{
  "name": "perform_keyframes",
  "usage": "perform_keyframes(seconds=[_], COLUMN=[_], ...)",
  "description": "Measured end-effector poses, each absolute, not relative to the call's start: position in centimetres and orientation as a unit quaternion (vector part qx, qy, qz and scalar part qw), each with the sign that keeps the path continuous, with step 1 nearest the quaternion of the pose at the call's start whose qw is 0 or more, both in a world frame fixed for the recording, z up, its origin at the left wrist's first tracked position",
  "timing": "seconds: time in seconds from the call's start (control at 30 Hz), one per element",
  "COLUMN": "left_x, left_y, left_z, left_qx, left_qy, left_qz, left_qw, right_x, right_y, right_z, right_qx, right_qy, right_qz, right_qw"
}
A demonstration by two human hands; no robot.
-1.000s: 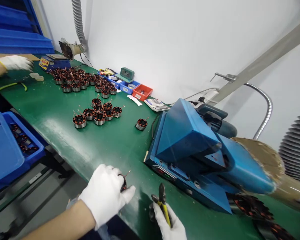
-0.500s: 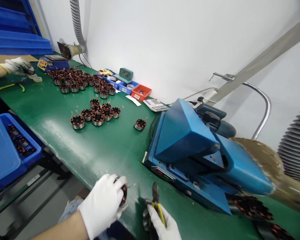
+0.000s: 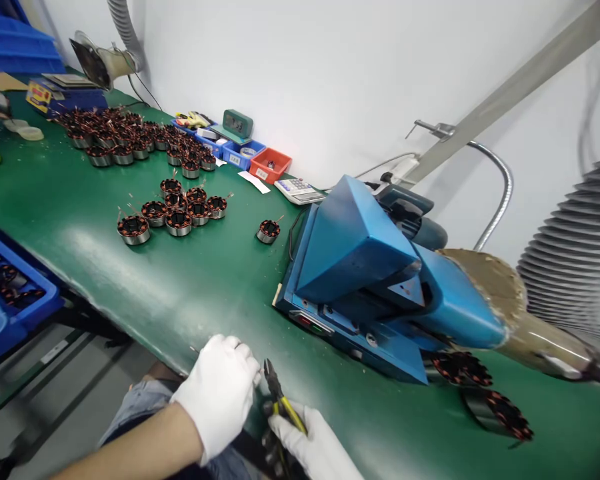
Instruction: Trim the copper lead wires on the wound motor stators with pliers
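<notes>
My left hand (image 3: 223,393), in a white glove, is closed over the front edge of the green bench. The copper-wound motor stator seen in it a moment ago is now covered by the glove; a thin wire end pokes out on the left side. Just to the right, my right hand (image 3: 307,437), gloved with dark fingertips, grips a pair of diagonal cutters (image 3: 282,399) with yellow-and-black handles. Their dark jaws point up and away, close beside the left hand's fingers. A single stator (image 3: 269,231) stands farther up the bench, left of the blue machine (image 3: 350,260).
A small group of stators (image 3: 179,223) and a larger pile (image 3: 125,137) stand on the left. Along the wall are a red bin (image 3: 271,165), blue bins, a clock (image 3: 237,124) and a calculator (image 3: 300,191). More stators (image 3: 497,410) lie right of the machine.
The view has swung right. My left hand has turned, so its back now hides the stator. The cutters have come closer to the left hand.
</notes>
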State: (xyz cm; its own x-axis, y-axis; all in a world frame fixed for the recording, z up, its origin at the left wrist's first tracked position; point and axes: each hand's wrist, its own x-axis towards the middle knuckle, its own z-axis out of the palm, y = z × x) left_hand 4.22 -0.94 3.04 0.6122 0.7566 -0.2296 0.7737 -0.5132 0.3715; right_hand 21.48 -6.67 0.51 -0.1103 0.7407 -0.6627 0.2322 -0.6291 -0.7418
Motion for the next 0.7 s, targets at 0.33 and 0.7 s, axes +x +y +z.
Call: perform_keyframes(seconds=[0.33,0.7], left_x=[3.4,3.4], left_y=[-1.5,-1.3], left_z=[0.8,0.8], left_qx=[0.883,0.882], left_qy=[0.421,0.422], left_qz=[0.043,0.055], left_qw=[0.202,0.202], right_x=[21.5,21.3], right_y=[-6.7,-7.3], right_z=[1.6,1.0], right_qx=[-0.624,-0.659], right_qy=[-0.481,-0.492], right_qz=[0.602,0.558], right_qw=[0.129,0.111])
